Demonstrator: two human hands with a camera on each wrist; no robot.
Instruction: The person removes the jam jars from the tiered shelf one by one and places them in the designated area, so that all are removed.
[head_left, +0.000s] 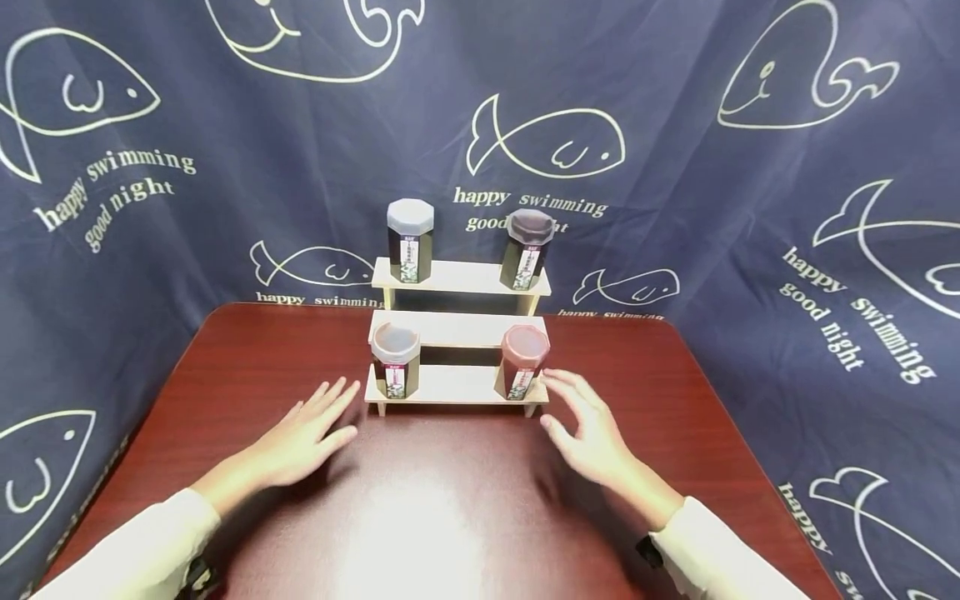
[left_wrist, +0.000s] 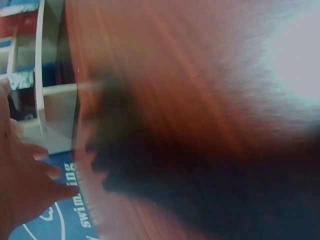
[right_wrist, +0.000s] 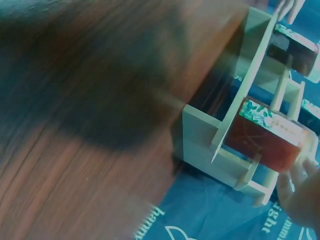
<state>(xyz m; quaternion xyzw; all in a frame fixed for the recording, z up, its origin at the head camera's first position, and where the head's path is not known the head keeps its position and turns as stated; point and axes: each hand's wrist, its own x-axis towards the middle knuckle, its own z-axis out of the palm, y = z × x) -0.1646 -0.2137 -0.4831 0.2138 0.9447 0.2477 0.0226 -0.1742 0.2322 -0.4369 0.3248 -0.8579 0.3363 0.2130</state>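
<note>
A small three-step wooden stand (head_left: 465,385) stands on the table. On its lowest step, a jar with a pale lid (head_left: 396,367) sits at the left and a jar with a pink lid (head_left: 522,362) at the right. My left hand (head_left: 307,437) is left of the stand, fingers spread and straight, holding nothing. My right hand (head_left: 588,425) is beside the pink-lidded jar, with its fingers reaching toward it and the thumb apart. In the right wrist view, the fingers (right_wrist: 296,181) are by that jar's lid; whether they touch it I cannot tell.
The top step carries a white-lidded jar (head_left: 410,242) at the left and a dark-lidded jar (head_left: 527,250) at the right. Beneath everything is a reddish-brown table (head_left: 247,375) with a bright glare spot. A dark blue curtain (head_left: 660,175) with fish drawings hangs behind and around it.
</note>
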